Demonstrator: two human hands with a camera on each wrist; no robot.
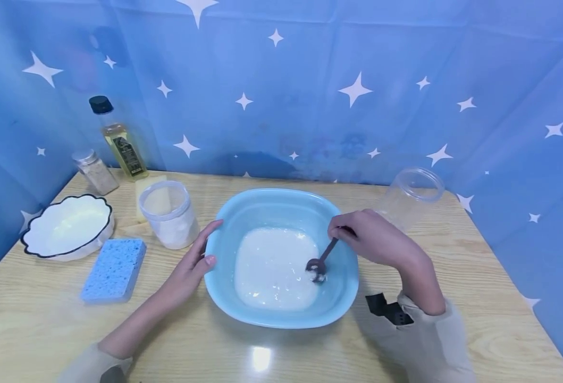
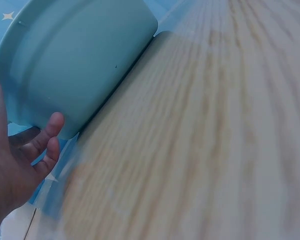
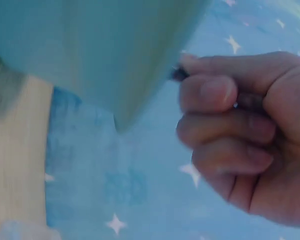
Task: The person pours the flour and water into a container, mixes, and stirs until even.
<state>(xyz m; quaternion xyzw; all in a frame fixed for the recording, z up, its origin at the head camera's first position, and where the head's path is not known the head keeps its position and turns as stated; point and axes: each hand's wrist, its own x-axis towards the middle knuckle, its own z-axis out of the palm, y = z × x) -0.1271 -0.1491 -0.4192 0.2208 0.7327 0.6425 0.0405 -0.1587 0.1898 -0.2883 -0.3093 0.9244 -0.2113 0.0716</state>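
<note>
Basin [image 1: 281, 320]: standing on the wooden table [image 1: 472, 298].
White liquid [image 1: 276, 268]: covering the basin's floor.
Right hand [image 1: 376, 235]: pinching the dark spoon [image 1: 320, 260].
Left hand [image 1: 193, 261]: fingers spread, touching the basin's left side.
Spoon: tilted inside the basin, toward its right.

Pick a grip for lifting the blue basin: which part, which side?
Probably by its rim, from the left and right ends together: the blue basin is wide and open and holds white liquid, so a level two-handed hold seems safest. The left hand touches the left side; the right hand would first have to release the spoon.
</note>
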